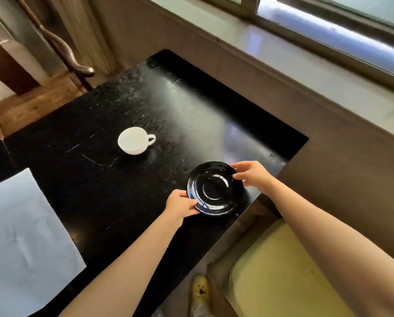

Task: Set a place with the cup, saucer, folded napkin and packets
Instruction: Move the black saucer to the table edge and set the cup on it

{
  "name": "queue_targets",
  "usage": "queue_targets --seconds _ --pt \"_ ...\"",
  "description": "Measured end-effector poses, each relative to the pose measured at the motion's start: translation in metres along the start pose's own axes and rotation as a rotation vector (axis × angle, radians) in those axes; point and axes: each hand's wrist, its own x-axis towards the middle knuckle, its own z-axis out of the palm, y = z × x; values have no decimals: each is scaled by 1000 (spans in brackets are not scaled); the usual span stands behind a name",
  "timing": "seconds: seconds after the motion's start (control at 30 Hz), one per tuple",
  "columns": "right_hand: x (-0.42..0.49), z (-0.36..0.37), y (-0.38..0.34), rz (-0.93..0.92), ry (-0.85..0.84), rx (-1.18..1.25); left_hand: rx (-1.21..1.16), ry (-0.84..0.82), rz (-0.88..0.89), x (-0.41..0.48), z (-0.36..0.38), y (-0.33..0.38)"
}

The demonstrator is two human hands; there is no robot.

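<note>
A glossy black saucer (215,188) is near the right edge of the black table (113,184). My left hand (180,205) grips its near-left rim and my right hand (252,175) grips its far-right rim. Whether the saucer rests on the table or is slightly lifted I cannot tell. A white cup (134,143) stands upright further back, toward the left, handle pointing right. A large white napkin (22,239) lies flat and unfolded at the table's left front. No packets are in view.
A yellow-green chair seat (282,271) sits below the table's right edge, with a foot in a yellow shoe (200,287) beside it. A window ledge (282,53) runs along the far right. A curved wooden chair back (61,49) stands beyond the far left corner.
</note>
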Motion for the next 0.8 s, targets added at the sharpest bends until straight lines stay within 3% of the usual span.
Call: queue_targets --seconds 0.43,0.8 --pt "55 -16 21 2 111 -185 -31 64 0 45 40 -15" --pt "69 -23 18 48 -1 -179 140 6 47 61 35 -16"
